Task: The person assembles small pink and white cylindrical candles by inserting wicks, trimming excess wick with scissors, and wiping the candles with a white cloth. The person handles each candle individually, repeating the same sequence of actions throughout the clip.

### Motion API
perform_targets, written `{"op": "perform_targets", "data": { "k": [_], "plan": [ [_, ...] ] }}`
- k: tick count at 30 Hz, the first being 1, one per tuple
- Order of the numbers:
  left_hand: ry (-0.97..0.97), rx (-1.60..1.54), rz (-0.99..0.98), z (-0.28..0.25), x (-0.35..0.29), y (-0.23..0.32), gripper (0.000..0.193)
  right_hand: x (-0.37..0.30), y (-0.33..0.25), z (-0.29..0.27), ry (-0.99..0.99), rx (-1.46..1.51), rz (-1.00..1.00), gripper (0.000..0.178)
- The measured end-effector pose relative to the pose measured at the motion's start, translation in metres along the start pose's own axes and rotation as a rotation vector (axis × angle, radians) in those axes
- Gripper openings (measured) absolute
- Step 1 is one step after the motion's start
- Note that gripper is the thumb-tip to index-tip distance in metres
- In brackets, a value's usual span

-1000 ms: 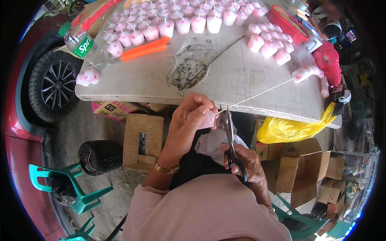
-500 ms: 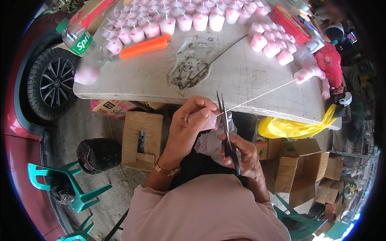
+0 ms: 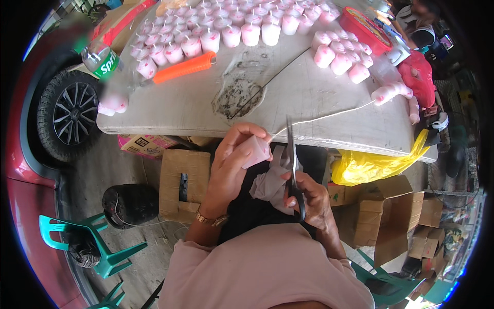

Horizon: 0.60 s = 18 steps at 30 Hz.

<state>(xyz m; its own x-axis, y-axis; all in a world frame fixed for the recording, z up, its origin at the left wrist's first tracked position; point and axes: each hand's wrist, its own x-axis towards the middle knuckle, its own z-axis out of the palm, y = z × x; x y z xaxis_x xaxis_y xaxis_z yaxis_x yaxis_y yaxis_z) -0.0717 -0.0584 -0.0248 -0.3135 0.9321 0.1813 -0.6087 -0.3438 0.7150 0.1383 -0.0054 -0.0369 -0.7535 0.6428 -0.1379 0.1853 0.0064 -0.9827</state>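
Observation:
A pale pink candle [image 3: 254, 152] is held in the fingers of my left hand [image 3: 229, 159], in front of the table's near edge. From its end a thin white wick string [image 3: 329, 119] runs slackly right to a row of pink and white candles [image 3: 392, 93] lying on the table. My right hand [image 3: 312, 198] grips black-handled scissors [image 3: 293, 170], blades pointing up and close together. The blade tips are by the string near the candle; whether they touch it I cannot tell. A grey-white cloth [image 3: 270, 188] hangs below, between my hands.
Rows of upright wicked candles [image 3: 250, 35] cover the far table [image 3: 309, 131], with more at right [image 3: 340, 63]. An orange-handled tool [image 3: 185, 68] and a thin metal rod [image 3: 283, 70] lie nearer. A yellow bag [image 3: 378, 164] hangs at the right edge; cardboard boxes [image 3: 370, 216] stand below.
The scissor blades, spread apart around the string before, are now together. My left hand has turned the candle and moved slightly left. The string, taut before, now sags in a curve.

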Motion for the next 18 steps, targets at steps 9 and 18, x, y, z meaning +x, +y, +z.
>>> {"op": "perform_targets", "data": {
  "k": [9,18],
  "plan": [
    [-0.205,1.351,0.536,0.022,0.07,0.035,0.031,-0.031,-0.006,-0.053,0.436,-0.376,-0.115,0.069],
    [-0.357,1.895,0.682,0.019,0.244,-0.001,0.025,-0.057,-0.004,-0.086,0.902,-0.728,-0.131,0.046]
  ]
}}
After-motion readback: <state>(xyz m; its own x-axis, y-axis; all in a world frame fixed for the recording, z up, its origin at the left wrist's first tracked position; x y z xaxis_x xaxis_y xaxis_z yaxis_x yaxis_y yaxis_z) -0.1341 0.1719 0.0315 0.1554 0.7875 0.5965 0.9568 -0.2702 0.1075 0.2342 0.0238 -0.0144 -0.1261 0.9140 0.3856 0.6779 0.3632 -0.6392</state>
